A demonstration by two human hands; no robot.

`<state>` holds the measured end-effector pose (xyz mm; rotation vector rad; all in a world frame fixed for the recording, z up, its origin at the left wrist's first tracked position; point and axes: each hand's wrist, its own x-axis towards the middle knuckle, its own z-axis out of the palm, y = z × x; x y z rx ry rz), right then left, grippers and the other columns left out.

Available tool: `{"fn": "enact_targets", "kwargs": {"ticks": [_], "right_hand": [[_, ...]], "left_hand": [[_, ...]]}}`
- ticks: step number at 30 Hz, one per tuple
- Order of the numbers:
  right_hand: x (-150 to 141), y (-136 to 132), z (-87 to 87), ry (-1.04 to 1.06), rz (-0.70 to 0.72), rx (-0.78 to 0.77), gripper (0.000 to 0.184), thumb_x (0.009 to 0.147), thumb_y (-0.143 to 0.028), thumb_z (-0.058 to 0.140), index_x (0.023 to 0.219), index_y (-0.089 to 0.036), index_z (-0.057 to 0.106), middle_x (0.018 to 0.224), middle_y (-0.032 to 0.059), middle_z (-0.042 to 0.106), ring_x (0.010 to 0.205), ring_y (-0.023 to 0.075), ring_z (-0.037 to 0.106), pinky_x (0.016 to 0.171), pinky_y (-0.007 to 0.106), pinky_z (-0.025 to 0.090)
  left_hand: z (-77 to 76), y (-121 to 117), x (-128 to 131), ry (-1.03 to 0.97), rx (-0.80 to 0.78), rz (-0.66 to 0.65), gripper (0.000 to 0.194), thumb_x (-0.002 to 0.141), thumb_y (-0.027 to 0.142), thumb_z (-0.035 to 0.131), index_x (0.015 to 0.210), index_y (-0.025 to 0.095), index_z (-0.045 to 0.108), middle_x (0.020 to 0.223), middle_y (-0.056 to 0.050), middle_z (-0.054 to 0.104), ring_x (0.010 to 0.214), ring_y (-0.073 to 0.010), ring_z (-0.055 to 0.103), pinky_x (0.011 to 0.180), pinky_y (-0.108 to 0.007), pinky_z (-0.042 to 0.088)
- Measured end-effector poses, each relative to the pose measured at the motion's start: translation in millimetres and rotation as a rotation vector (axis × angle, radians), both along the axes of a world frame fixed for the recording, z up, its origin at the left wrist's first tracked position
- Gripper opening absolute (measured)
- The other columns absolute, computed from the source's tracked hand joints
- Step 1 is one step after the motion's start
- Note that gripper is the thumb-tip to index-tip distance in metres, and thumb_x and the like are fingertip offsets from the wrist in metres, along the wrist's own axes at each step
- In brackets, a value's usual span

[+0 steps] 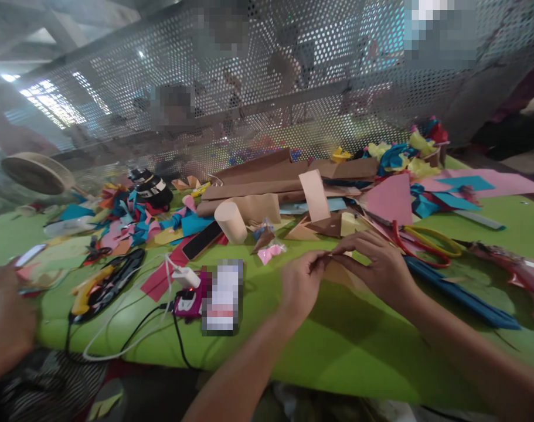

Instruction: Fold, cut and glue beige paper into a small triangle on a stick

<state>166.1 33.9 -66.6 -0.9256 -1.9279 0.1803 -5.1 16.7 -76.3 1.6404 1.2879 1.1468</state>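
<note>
"Where are the hands?"

"Right of the pale roll (231, 223) and nearer the wearer. The left hand (302, 281) and right hand (378, 266) meet, fingertips pinched on what seems a brown paper piece (343, 274), though blur leaves that uncertain."

"Any room?"

"Nearer than the roll, bare green table (328, 351) runs to its front edge; scissors (397, 233) crowd farther right."

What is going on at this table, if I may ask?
A person's left hand and right hand meet at the fingertips, apparently pinching a brown piece, probably paper, above the green tabletop. A pale cylinder and a purple box with cables lie to their left. Another person's hand shows at the left edge.
</note>
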Motion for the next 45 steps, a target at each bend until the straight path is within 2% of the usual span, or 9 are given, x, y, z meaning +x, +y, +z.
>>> {"fn": "enact_targets", "kwargs": {"ticks": [7,13,19,24,28,31,34,41,45], "right_hand": [[-1,0,0.2,0.013,-0.005,-0.060,0.015,0.094,-0.031,0.063,0.082,-0.023,0.068,0.078,0.0036,0.070,0.075,0.0204,0.064,0.067,0.033,0.050],[-1,0,-0.6,0.035,0.013,-0.131,0.017,0.095,-0.032,0.060,0.081,-0.024,0.068,0.080,0.0042,0.070,0.077,0.0213,0.065,0.070,0.035,0.050],[-1,-7,8.4,0.134,-0.046,-0.238,0.018,0.092,-0.041,0.063,0.096,-0.026,0.071,0.089,0.0056,0.071,0.083,0.0239,0.066,0.071,0.036,0.052],[-4,-7,6.4,0.028,0.002,-0.236,0.017,0.090,-0.038,0.064,0.097,-0.026,0.074,0.090,0.0052,0.076,0.083,0.0242,0.070,0.073,0.036,0.053],[-6,-4,4.4,0.044,0.039,-0.249,0.019,0.094,-0.031,0.057,0.090,-0.025,0.075,0.088,0.0051,0.077,0.078,0.0227,0.070,0.071,0.034,0.052],[-6,-3,5.8,0.064,0.049,-0.305,0.022,0.093,-0.034,0.057,0.086,-0.024,0.075,0.083,0.0049,0.076,0.074,0.0218,0.069,0.066,0.033,0.051],[-6,-4,6.0,0.084,0.039,-0.372,0.027,0.092,-0.040,0.057,0.082,-0.023,0.075,0.078,0.0049,0.074,0.072,0.0215,0.067,0.064,0.032,0.049],[1,1,3.1,0.328,-0.053,-0.563,0.036,0.087,-0.054,0.062,0.074,-0.022,0.069,0.070,0.0032,0.067,0.068,0.0194,0.060,0.061,0.030,0.045],[2,6,2.1,0.550,-0.007,-0.621,0.035,0.082,-0.058,0.067,0.085,-0.023,0.070,0.076,0.0027,0.068,0.071,0.0179,0.060,0.061,0.028,0.046]], "left_hand": [[0.0,0,0,-0.053,0.007,0.003,0.016,0.089,0.024,0.064,0.094,0.022,0.079,0.093,-0.007,0.079,0.082,-0.0243,0.072,0.077,-0.034,0.052],[-1.8,2,1,-0.157,-0.059,-0.087,0.015,0.086,0.025,0.065,0.091,0.022,0.078,0.091,-0.007,0.079,0.083,-0.0236,0.071,0.079,-0.034,0.053],[1.9,8,-3,-0.318,-0.056,0.074,0.015,0.083,0.031,0.067,0.084,0.017,0.073,0.082,-0.006,0.075,0.076,-0.0191,0.067,0.072,-0.030,0.053],[9.5,7,-7,-0.308,-0.029,0.150,0.018,0.085,0.035,0.066,0.083,0.017,0.069,0.080,-0.004,0.071,0.075,-0.0170,0.063,0.071,-0.027,0.050],[12.4,6,-8,-0.335,-0.054,0.144,0.019,0.085,0.036,0.067,0.086,0.017,0.070,0.082,-0.005,0.070,0.078,-0.0174,0.062,0.074,-0.028,0.049],[13.3,7,-9,-0.383,-0.119,0.097,0.023,0.082,0.038,0.070,0.092,0.017,0.074,0.087,-0.006,0.074,0.082,-0.0187,0.064,0.078,-0.030,0.050],[13.6,9,-9,-0.405,-0.150,0.103,0.025,0.077,0.040,0.075,0.087,0.017,0.078,0.084,-0.005,0.075,0.080,-0.0186,0.063,0.077,-0.030,0.049],[8.7,14,-10,-0.548,-0.233,0.233,0.029,0.068,0.044,0.082,0.078,0.018,0.077,0.077,-0.001,0.073,0.074,-0.0154,0.062,0.072,-0.026,0.047],[4.8,17,-14,-0.718,-0.360,0.208,0.037,0.061,0.047,0.086,0.081,0.018,0.075,0.078,-0.002,0.073,0.073,-0.0155,0.063,0.073,-0.028,0.049]]}}
